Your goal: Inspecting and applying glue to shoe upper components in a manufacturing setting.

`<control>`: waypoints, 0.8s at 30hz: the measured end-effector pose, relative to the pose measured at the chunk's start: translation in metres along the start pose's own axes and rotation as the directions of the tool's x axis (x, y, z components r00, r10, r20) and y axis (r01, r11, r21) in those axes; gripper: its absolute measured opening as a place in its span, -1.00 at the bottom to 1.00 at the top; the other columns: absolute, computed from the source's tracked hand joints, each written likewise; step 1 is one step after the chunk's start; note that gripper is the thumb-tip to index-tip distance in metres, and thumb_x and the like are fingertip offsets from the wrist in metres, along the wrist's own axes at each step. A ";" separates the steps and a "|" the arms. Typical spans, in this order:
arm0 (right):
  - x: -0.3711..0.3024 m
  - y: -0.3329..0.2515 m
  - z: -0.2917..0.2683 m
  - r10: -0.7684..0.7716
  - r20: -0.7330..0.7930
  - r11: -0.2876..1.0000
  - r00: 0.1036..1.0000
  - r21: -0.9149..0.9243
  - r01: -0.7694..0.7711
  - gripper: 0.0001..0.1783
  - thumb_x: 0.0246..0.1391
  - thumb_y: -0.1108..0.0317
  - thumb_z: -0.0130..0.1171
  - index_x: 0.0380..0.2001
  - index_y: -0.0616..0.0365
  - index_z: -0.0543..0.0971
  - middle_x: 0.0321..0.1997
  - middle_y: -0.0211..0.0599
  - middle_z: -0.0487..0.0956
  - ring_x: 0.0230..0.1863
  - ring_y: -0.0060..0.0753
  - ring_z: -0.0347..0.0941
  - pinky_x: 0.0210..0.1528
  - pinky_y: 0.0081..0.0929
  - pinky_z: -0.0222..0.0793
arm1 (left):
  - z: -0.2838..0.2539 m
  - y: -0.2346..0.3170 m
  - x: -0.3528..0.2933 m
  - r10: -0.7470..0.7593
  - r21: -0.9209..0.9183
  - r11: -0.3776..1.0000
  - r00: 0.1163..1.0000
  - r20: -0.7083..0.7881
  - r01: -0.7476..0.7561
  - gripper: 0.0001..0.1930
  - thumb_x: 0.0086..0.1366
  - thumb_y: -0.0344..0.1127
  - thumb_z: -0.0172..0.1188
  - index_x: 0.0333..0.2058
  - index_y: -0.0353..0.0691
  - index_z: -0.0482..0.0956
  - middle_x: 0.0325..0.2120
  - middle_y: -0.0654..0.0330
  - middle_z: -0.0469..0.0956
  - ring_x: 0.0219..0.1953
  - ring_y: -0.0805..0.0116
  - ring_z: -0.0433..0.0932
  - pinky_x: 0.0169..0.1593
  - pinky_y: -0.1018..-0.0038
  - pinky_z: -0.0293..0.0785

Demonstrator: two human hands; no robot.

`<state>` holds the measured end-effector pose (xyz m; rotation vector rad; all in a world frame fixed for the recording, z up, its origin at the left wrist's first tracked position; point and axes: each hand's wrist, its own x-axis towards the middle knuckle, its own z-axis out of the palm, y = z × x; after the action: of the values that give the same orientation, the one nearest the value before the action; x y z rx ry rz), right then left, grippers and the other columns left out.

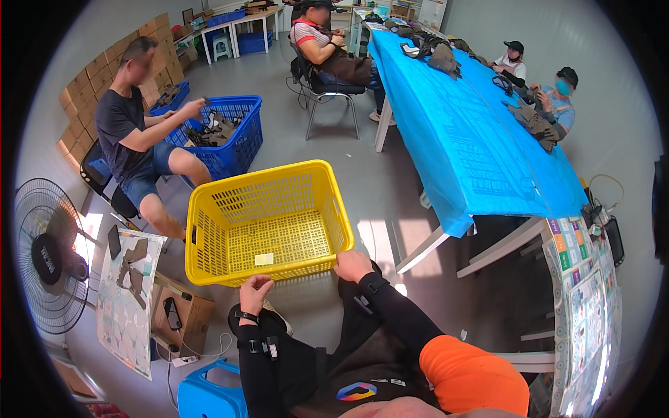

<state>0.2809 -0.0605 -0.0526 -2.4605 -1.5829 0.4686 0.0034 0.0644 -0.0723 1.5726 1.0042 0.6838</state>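
A large yellow plastic basket with perforated walls stands in front of my knees. Inside it, on the slotted floor, lies only a small pale slip of paper. My right hand is closed over the basket's near rim, by the right corner. Just short of the same rim, further left, my left hand hovers with loosely bent fingers and nothing visible in them. Black sleeves cover both forearms, with straps at the wrists.
At left, a seated person handles dark pieces over a blue basket. A fan and a small table stand nearer. A blue stool is beside me. Other people sit along the blue-covered table at right.
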 end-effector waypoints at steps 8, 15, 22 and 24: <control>-0.001 -0.002 -0.004 -0.003 0.002 1.000 1.000 -0.001 0.003 -0.75 -0.15 0.27 0.04 -0.53 0.19 0.62 -0.44 -0.02 0.60 -0.33 0.01 0.55 -0.23 -0.13 0.45 | -0.001 0.000 0.000 -0.008 -0.029 1.000 1.000 0.001 0.008 -0.83 0.08 -0.40 0.30 -0.35 -0.32 0.57 -0.54 0.29 0.56 -0.49 0.57 0.50 -0.36 0.64 0.42; 0.000 0.001 0.003 0.008 -0.013 1.000 1.000 0.012 -0.007 -0.73 -0.15 0.21 0.06 -0.56 0.18 0.61 -0.47 -0.02 0.59 -0.34 0.03 0.54 -0.21 -0.11 0.44 | 0.000 0.001 -0.001 -0.021 -0.013 1.000 1.000 0.006 0.021 -0.84 0.09 -0.40 0.29 -0.35 -0.32 0.57 -0.53 0.29 0.56 -0.49 0.57 0.50 -0.35 0.64 0.42; 0.003 0.002 0.006 0.005 -0.010 1.000 1.000 0.018 -0.005 -0.73 -0.16 0.21 0.06 -0.56 0.18 0.61 -0.46 -0.03 0.59 -0.34 0.03 0.54 -0.21 -0.11 0.44 | 0.000 -0.001 0.000 -0.013 -0.036 0.999 1.000 0.019 0.014 -0.83 0.16 -0.39 0.24 -0.28 -0.33 0.58 -0.51 0.29 0.57 -0.49 0.58 0.49 -0.37 0.64 0.41; 0.003 0.002 0.006 0.006 -0.015 1.000 1.000 0.019 -0.005 -0.73 -0.16 0.21 0.06 -0.56 0.18 0.61 -0.46 -0.03 0.59 -0.34 0.03 0.54 -0.21 -0.11 0.44 | 0.000 -0.003 0.001 -0.013 -0.034 0.999 1.000 0.023 0.013 -0.82 0.17 -0.38 0.23 -0.27 -0.33 0.58 -0.51 0.29 0.57 -0.50 0.58 0.49 -0.38 0.64 0.41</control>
<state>0.2820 -0.0588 -0.0596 -2.4494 -1.5591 0.4619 0.0029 0.0657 -0.0749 1.5394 0.9803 0.6695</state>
